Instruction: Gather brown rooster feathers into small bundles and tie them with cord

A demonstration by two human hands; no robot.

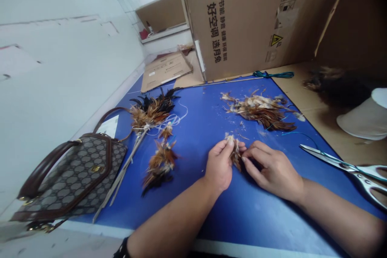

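Pinches a feather bunch (236, 158) above the near worktop (199, 121) with the left hand (220, 164), right hand (273, 169) at its edge, impossible to tell whether gripping. Looks partway done: shows small feather clusters (161, 156) to the left, then, farther, a seemingly tied bundle (152, 113) at left and a loose pile (260, 109) at right, apparently unworked.

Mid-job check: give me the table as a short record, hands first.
Left hand: holding a small feather bunch
Right hand: at the bunch's edge; grip unclear
Feather pile: beyond the hands, on the blue tabletop
Scissors: right of the right hand
Handbag: at far left
Cardboard box: at the far side
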